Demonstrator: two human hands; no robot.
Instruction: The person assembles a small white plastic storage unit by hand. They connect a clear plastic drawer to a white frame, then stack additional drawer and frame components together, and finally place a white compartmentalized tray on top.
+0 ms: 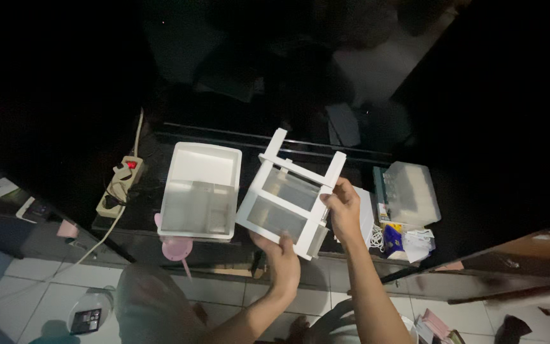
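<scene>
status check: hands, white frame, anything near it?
Left hand grips white frame at its near edge; right hand grips its right side. Frame tilted, held above dark shelf. White tray right beside it on the left.

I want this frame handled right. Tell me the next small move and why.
Probably lower the white frame level onto the dark shelf beside the white drawer. Both hands grip it in the air: the left hand at its near edge, the right hand on its right side, and it hangs tilted. The drawer already sits flat there, with bare shelf just behind the frame.
</scene>
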